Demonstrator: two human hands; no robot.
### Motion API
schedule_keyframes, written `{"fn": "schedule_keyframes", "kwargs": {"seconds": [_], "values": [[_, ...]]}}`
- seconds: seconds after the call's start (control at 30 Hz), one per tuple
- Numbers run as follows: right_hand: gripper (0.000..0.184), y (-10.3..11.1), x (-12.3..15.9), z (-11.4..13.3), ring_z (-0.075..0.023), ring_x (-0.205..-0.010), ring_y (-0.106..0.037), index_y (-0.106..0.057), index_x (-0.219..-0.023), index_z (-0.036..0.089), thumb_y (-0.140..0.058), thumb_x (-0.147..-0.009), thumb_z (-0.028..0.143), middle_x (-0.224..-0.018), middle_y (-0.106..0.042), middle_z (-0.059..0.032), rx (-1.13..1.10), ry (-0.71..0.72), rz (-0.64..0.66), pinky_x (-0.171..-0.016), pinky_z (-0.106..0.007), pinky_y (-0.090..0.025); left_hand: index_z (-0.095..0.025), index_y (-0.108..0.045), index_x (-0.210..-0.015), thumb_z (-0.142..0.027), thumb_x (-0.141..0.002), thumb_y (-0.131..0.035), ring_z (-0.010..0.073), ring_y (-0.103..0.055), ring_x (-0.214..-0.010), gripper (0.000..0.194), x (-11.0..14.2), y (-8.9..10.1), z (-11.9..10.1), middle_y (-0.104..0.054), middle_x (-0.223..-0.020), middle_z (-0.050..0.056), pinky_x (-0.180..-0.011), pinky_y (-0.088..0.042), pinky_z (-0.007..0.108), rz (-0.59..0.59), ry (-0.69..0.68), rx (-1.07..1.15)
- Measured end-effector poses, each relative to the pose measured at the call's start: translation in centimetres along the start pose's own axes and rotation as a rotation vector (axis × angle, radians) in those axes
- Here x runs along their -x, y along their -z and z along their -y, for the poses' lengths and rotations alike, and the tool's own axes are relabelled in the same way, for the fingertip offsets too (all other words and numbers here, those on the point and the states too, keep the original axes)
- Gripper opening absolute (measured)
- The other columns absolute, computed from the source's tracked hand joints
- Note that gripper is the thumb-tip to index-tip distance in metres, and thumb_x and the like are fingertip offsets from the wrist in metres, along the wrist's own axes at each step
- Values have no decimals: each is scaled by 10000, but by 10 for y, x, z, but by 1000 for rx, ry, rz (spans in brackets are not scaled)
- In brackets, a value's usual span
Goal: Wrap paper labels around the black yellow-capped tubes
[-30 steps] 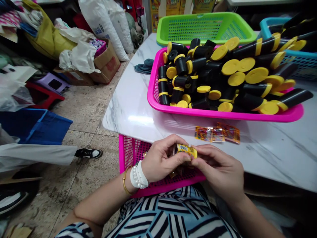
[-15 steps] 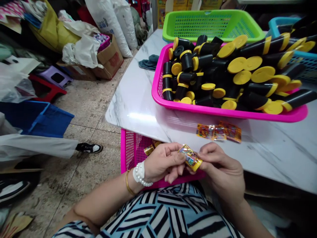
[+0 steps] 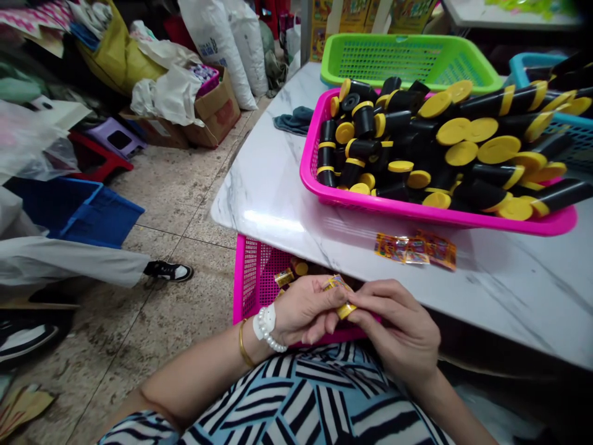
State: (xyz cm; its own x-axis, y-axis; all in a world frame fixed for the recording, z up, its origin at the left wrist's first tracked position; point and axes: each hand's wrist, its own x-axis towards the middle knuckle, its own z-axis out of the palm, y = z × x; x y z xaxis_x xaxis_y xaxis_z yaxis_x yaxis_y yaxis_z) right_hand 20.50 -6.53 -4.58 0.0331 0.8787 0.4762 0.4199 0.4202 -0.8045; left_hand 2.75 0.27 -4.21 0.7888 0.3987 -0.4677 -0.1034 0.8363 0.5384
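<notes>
My left hand (image 3: pixel 308 309) pinches a small shiny yellow packet (image 3: pixel 346 309) between thumb and fingers, above my lap. From the other side my right hand (image 3: pixel 398 321) has its thumb and fingertips closed at the packet's edge. Both hands partly cover the packet. Below them is a pink basket (image 3: pixel 241 278) on my lap side, with a yellow packet (image 3: pixel 283 277) and other small items inside. Several orange-yellow packets (image 3: pixel 417 249) lie in a row on the marble-patterned table (image 3: pixel 278 216), beyond my right hand.
A large pink basket (image 3: pixel 435 216) holds many black cylinders with yellow caps. Behind it stands a green basket (image 3: pixel 412 46), with a blue basket (image 3: pixel 572 133) at the right. A dark cloth (image 3: pixel 294 120) lies on the table. At left are a blue crate (image 3: pixel 88 213) and a person's shoe (image 3: pixel 169 271).
My right hand has moved left and closer to my left hand, and the packet is now more covered by the fingers. The whole view has shifted slightly.
</notes>
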Motion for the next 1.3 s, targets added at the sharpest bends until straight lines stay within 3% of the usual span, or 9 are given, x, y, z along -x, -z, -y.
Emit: {"fn": "schedule_keyframes", "kwargs": {"seconds": [0.27, 0.4, 0.5, 0.6, 0.77, 0.9, 1.07, 1.17, 1.3], "values": [[202, -11, -5, 8, -138, -630, -648, -773, -1001, 221, -726, -849, 96, -754, -686, -21, 25, 93, -17, -556, -255, -562, -151, -542, -830, -583, -771, -780, 43, -371, -226, 497, 10, 17, 8, -579, -446, -62, -242, -229, 124, -47, 38, -58], [240, 13, -19, -7, -170, -701, -645, -753, -1113, 220, -738, -875, 186, -802, -719, -45, 381, 159, -26, -655, -310, -550, -151, -562, -968, -568, -800, -740, 86, -473, -268, 483, 19, 30, 6, -607, -477, -60, -268, -267, 136, -217, 53, -384], [196, 37, -30, -31, -193, -730, -631, -770, -1079, 195, -721, -899, 255, -797, -702, -56, 799, 78, -138, -708, -330, -519, -126, -598, -1190, -463, -808, -756, 100, -509, -328, 533, 25, 30, -1, -587, -474, -82, -338, -350, 165, -473, -108, -728], [111, 45, -34, -49, -194, -718, -613, -770, -886, 186, -692, -916, 260, -722, -673, -36, 923, 61, -77, -733, -331, -498, -119, -656, -1221, -408, -833, -741, 95, -524, -415, 491, 25, 16, -10, -581, -495, -64, -439, -425, 186, -612, -342, -919], [55, 28, -31, -35, -175, -671, -581, -734, -879, 198, -691, -897, 170, -693, -645, -19, 835, 155, -130, -696, -322, -470, -117, -684, -1050, -424, -855, -696, 79, -488, -387, 364, -1, -18, -24, -588, -583, -34, -381, -357, 188, -528, -415, -802], [226, 15, -24, -5, -159, -624, -542, -720, -1051, 198, -710, -859, 80, -685, -627, -6, 649, 248, -122, -630, -304, -451, -137, -685, -967, -395, -879, -656, 76, -509, -435, 274, -24, -28, -36, -640, -708, 0, -419, -389, 197, -375, -448, -749], [385, 27, -30, 7, -148, -710, -600, -639, -1264, 199, -723, -894, 263, -922, -673, -43, 412, -78, -55, -627, -271, -488, -150, -714, -734, -234, -841, -689, 108, -560, -656, 139, -28, -23, -60, -635, -713, 10, -607, -451, 212, -244, -587, -1054], [69, 30, -37, 4, -102, -590, -555, -685, -934, 200, -641, -949, 251, -746, -641, 16, 318, -168, 69, -566, -230, -444, -150, -725, -747, -226, -834, -702, 100, -544, -617, 117, -26, -25, -68, -644, -687, 4, -576, -427, 206, -183, -581, -1051], [324, 21, -36, 4, -80, -496, -446, -531, -658, 197, -580, -978, 216, -561, -482, 55, 334, -163, -101, -513, -219, -366, -151, -686, -810, -305, -860, -707, 84, -499, -532, 164, -15, -36, -57, -614, -635, -18, -508, -399, 194, -433, -715, -788]]}}
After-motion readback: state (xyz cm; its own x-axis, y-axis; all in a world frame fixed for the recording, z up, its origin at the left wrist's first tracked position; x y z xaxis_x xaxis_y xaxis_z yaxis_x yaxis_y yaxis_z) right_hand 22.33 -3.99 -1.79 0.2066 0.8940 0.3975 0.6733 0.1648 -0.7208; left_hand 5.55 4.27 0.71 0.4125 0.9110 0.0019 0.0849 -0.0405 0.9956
